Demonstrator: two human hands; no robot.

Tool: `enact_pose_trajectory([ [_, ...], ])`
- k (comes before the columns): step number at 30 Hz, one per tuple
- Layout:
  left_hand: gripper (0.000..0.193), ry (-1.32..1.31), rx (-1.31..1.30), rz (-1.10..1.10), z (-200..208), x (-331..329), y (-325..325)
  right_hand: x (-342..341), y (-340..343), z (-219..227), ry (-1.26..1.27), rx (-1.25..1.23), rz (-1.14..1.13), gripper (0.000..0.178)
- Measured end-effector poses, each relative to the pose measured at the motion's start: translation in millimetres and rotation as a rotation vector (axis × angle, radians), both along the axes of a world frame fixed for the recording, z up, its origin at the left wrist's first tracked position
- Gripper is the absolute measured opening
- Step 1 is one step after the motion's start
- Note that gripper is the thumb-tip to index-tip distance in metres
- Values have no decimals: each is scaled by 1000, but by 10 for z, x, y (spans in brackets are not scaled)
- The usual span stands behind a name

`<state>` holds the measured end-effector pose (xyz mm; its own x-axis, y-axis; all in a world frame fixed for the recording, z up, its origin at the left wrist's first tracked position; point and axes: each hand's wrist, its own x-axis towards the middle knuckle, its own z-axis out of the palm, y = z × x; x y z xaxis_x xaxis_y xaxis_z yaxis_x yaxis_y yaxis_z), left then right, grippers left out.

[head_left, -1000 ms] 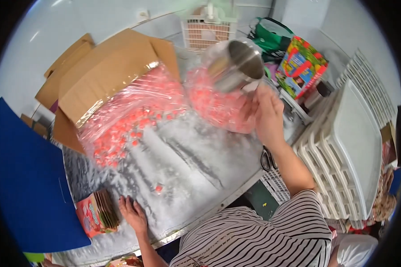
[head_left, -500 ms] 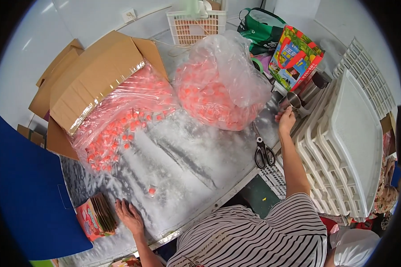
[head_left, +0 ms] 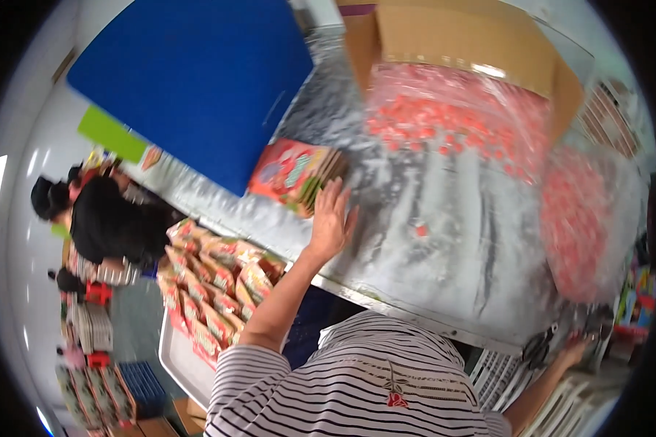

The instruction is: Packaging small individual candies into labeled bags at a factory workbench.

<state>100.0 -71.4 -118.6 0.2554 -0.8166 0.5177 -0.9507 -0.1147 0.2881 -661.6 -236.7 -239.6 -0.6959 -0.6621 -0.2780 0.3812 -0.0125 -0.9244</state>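
Note:
My left hand, its fingers stretched out, lies at the near side of a stack of flat red printed pouches; the fingertips reach the pouch edges. Far off at the lower right, my right hand is curled at a metal cup, small and blurred at the picture's rim. Black-handled scissors lie beside that hand. A single small wrapped red candy sits on the powdery table. Many more candies spill from a plastic-lined cardboard box.
A clear bag of candies stands at the right, above white stacked trays. A blue board rises at the left. Filled pouches crowd a white tray below the table edge. A person in black is farther left.
The view has swung left, bringing the filled pouches and another person into sight. My left hand has come up to the pouch stack. My right hand stays by the cup.

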Motion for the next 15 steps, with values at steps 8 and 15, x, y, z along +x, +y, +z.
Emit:
enact_pose_trajectory([
  [8,47,178,-59,284,279,584,253,1412,64,827,362,-238,58,28],
  [15,44,101,184,352,37,970,203,2705,431,1324,835,-292,610,19],
])
